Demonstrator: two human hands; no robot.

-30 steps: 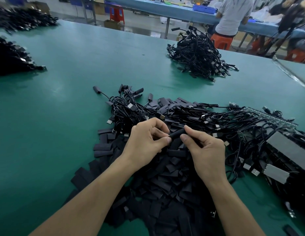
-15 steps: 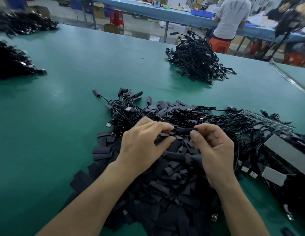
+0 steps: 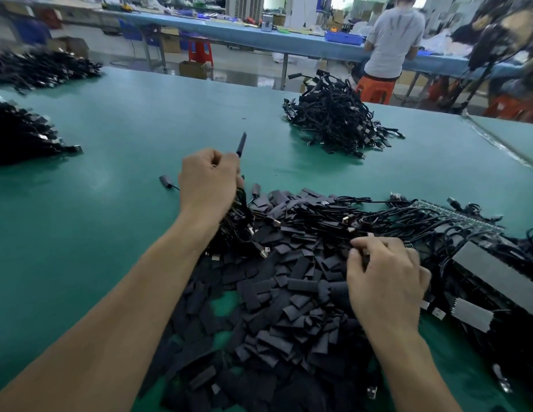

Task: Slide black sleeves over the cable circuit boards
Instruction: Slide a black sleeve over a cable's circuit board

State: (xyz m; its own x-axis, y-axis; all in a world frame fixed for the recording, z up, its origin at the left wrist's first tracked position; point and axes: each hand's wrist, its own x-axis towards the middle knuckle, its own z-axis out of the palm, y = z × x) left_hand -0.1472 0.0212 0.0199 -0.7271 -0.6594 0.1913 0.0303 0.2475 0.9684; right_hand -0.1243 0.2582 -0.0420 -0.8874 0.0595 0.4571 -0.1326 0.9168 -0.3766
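Left hand (image 3: 210,182) fisted round a cable (image 3: 241,145), held up over the table (image 3: 110,138) at the far-left edge of the tangle (image 3: 387,214). The cable's dark end pokes up out of the fist and looks sleeved, but it's blurred so not sure. Right hand (image 3: 385,281) low on the near right, fingers bent down where the tangle meets the sleeves (image 3: 289,295); cannot tell if it pinches anything

Sleeves: loose heap of short flat black tubes, straight ahead between the forearms, spilling to the near edge. Probably light, soft and pressed flat, so the mouth likely needs a squeeze at the edges to open. Best taken by the sides near one end, mouth left free. Cables thin and floppy, they snag on each other. Boards likely small, stiff and weak at the joints, so hold just behind the board and don't yank

Around: green panel (image 3: 455,212) along the far right of the tangle, grey blocks (image 3: 497,272) on the right, unclear what they are. Far pile (image 3: 333,120) of cables well apart across the table, two more piles at left (image 3: 21,135) (image 3: 42,69). Person (image 3: 393,40) at a bench (image 3: 244,31) behind, back turned

In the way: the tangle itself, with loops and plugs lying over the sleeves; pulling one cable would likely drag its neighbours
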